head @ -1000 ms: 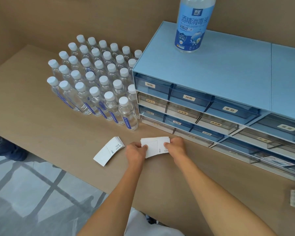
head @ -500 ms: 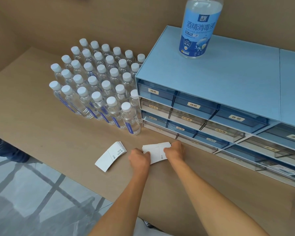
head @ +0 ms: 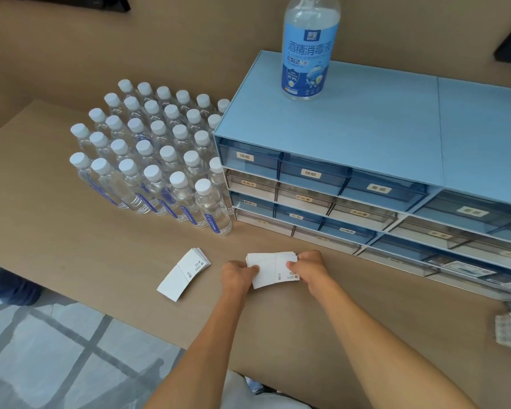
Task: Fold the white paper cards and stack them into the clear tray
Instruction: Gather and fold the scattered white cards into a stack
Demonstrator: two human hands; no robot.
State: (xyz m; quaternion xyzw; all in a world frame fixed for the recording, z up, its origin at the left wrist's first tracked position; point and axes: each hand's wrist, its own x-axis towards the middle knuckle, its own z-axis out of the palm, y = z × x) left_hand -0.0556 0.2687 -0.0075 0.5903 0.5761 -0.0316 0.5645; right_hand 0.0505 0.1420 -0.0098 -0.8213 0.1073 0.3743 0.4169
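Cards (head: 270, 268) in a small white stack sit pinched at both ends: the left hand (head: 237, 275) grips the left edge, thumb on top, and the right hand (head: 309, 267) clamps the right edge, fingers curled over the printed end. The stack rests low on the tan table (head: 71, 231). A second pile of cards (head: 185, 273) lies loose just to the left. Beyond stand rows of water bottles (head: 148, 160) beside a blue drawer cabinet (head: 366, 137).
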